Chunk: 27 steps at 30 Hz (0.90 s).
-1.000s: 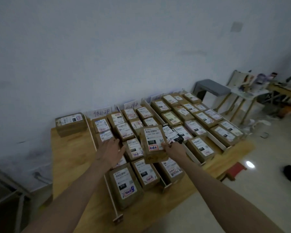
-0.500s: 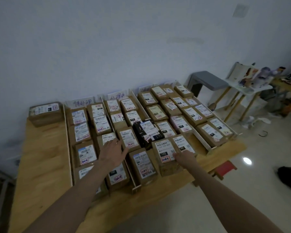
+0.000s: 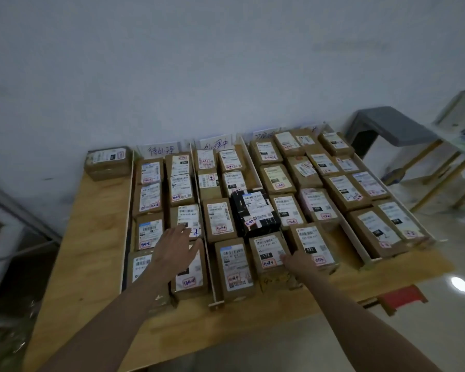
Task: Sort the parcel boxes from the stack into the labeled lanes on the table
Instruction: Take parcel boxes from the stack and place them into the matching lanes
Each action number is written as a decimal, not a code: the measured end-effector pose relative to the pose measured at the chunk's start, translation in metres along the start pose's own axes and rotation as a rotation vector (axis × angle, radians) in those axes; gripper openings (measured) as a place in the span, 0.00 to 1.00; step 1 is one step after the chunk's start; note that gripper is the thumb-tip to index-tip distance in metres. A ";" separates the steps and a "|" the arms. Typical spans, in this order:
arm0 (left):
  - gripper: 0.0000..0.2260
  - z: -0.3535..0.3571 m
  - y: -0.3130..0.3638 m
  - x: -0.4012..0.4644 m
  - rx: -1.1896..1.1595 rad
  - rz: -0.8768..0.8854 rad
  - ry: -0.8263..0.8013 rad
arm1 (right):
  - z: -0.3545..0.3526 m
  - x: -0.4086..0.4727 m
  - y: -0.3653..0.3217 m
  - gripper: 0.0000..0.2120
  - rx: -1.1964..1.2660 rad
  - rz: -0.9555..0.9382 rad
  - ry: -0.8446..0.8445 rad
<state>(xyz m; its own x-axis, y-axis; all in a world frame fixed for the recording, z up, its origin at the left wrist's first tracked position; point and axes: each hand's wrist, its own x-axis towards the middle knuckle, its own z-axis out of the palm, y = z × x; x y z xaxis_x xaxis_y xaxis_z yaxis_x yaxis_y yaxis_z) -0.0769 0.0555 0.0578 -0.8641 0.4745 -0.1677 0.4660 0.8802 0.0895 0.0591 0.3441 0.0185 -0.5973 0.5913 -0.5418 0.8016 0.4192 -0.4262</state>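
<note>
Your left grip (image 3: 176,249), fingers spread, hides labels lower left; right grip (image 3: 297,261) fingers touch brown "122" parcel (image 3: 271,260), curl unclear.

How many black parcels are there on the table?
1. The black parcel sits in the middle lane, right behind the brown box marked 122 that the right hand touches. All other boxes in view look brown; none seem hidden.

Mostly brown cardboard parcel boxes (image 3: 217,220) with white labels, one black parcel (image 3: 254,212) in the middle, all on a light tan wood desk (image 3: 91,237). Grey stool (image 3: 389,124), red stool (image 3: 403,298), pale blue-white wall (image 3: 199,63).
</note>
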 end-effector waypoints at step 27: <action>0.22 -0.044 0.010 0.015 0.027 -0.089 0.011 | -0.047 0.017 -0.075 0.14 -0.128 -0.320 0.080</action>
<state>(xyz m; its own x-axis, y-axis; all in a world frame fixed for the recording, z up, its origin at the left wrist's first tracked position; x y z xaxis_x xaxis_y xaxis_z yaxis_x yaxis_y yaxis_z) -0.0941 0.0715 0.0993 -0.9045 0.3941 -0.1630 0.3916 0.9189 0.0484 -0.0101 0.3555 0.0755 -0.8190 0.4657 -0.3351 0.5737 0.6721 -0.4681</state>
